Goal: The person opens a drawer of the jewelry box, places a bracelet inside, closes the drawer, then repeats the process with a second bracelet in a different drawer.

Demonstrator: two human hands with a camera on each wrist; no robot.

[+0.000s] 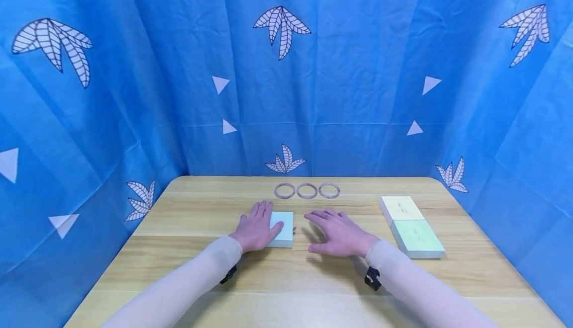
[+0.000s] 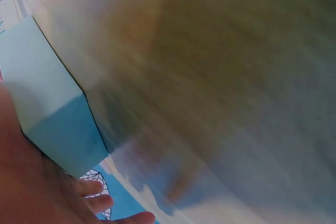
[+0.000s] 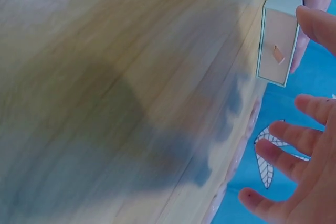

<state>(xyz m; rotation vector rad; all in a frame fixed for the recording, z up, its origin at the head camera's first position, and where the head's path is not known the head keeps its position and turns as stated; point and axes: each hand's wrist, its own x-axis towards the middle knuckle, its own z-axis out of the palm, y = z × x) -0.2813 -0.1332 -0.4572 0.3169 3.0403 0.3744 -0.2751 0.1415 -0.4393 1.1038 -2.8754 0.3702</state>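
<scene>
A small light-blue drawer box (image 1: 283, 229) stands near the middle of the table. My left hand (image 1: 256, 228) rests on its left part, fingers straight and pointing away, the thumb over the top. In the right wrist view, the box's pale drawer front (image 3: 277, 45) shows a small ribbon pull tab (image 3: 278, 54). To the right of the box, my right hand (image 1: 337, 232) hovers over the table with fingers spread, apart from the box and holding nothing. Behind both hands, three pale purplish bangles (image 1: 306, 191) lie in a row.
Two more flat boxes, one cream (image 1: 402, 208) and one light green (image 1: 417, 238), lie end to end at the right of the wooden table (image 1: 215, 263). A blue patterned curtain (image 1: 358, 94) hangs around the table's back and sides.
</scene>
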